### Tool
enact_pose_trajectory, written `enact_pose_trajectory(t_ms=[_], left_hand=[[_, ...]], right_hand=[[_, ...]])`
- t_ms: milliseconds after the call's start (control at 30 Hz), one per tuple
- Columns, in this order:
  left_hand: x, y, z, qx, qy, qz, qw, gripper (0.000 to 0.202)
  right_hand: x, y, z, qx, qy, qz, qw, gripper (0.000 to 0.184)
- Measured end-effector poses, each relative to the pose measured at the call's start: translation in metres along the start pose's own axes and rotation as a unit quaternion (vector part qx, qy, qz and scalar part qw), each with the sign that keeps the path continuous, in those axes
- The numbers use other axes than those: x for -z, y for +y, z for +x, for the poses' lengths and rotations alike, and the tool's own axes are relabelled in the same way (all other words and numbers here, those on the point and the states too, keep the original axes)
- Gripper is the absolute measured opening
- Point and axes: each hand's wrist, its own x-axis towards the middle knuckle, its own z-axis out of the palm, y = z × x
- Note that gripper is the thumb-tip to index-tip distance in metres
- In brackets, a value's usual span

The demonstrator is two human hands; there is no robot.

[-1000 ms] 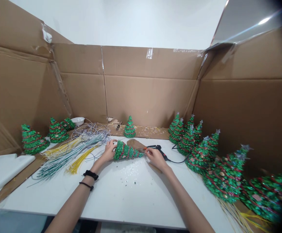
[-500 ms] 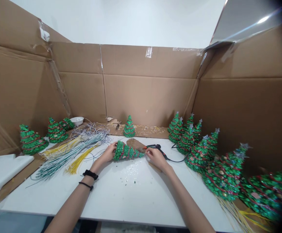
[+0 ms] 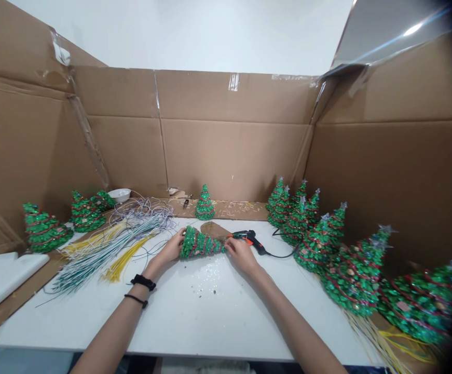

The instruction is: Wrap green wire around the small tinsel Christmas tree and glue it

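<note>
A small green sequined Christmas tree (image 3: 200, 244) with red trim lies on its side on the white table (image 3: 210, 311). My left hand (image 3: 170, 249) grips its wide base. My right hand (image 3: 239, 253) is closed at its pointed tip, fingers pinched there; what they pinch is too small to make out. A black and orange glue gun (image 3: 249, 239) lies just behind my right hand, its cord running right.
Finished trees with silver stars (image 3: 327, 249) line the right side. More trees (image 3: 44, 231) stand left and one tree (image 3: 204, 203) at the back. Green, yellow and white wires (image 3: 112, 244) lie left of centre. A white bowl (image 3: 119, 195) sits back left. Cardboard walls (image 3: 229, 150) surround the table.
My right hand has slid a little left along the table toward the tree's tip. The view has shifted slightly; both hands stay on the lying tree.
</note>
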Motion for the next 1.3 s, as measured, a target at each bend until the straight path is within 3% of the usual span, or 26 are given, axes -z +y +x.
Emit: enact_pose_trajectory(t_ms=[367, 600, 900, 1133, 1300], left_hand=[[-0.006, -0.008, 0.001, 0.000, 0.072, 0.018, 0.997, 0.032], [-0.007, -0.004, 0.000, 0.004, 0.066, 0.012, 0.998, 0.029], [0.001, -0.009, 0.002, 0.013, 0.037, 0.047, 0.998, 0.030], [0.000, -0.003, 0.001, 0.010, 0.027, 0.036, 0.999, 0.034], [0.000, 0.001, 0.001, -0.003, 0.017, 0.043, 0.999, 0.038]], right_hand=[[0.016, 0.014, -0.001, -0.016, -0.030, 0.004, 0.999, 0.014], [0.006, 0.002, -0.001, -0.012, -0.012, 0.001, 1.000, 0.014], [0.025, 0.033, 0.003, -0.028, -0.043, 0.104, 0.993, 0.015], [0.007, 0.019, 0.004, -0.010, -0.028, 0.101, 0.994, 0.013], [0.016, 0.027, 0.002, -0.007, -0.024, 0.137, 0.990, 0.018]])
